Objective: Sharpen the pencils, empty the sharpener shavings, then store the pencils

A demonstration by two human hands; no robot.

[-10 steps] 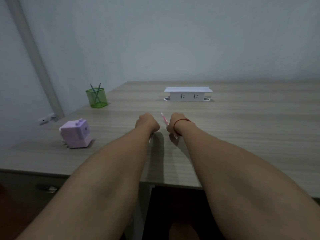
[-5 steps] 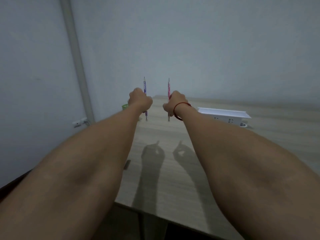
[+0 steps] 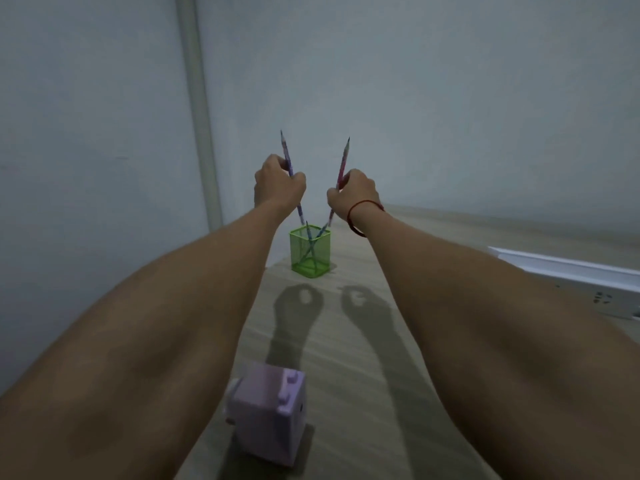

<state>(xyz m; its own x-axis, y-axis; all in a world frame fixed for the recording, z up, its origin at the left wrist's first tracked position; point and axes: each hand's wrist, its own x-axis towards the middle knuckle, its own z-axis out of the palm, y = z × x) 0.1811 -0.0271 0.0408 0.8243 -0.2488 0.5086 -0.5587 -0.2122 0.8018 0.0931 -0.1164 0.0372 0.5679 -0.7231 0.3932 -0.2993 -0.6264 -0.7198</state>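
Observation:
My left hand (image 3: 277, 183) grips a blue-purple pencil (image 3: 286, 154), point up, lower end angled toward the green mesh pencil cup (image 3: 310, 258). My right hand (image 3: 353, 192) grips a pink pencil (image 3: 343, 159), also point up, lower end near the cup's right rim. Both hands hover just above the cup. Two pencils stand crossed inside it. The lilac box-shaped sharpener (image 3: 268, 412) sits on the desk near me, between my forearms.
A white socket box (image 3: 568, 278) sits on the wooden desk (image 3: 346, 341) at the right. A wall and a vertical pipe (image 3: 201, 109) close off the left side just behind the cup.
Both hands lifted the pencils off the desk and carried them left to above the green cup. The pencils now lean apart at the top, lower ends converging on the cup.

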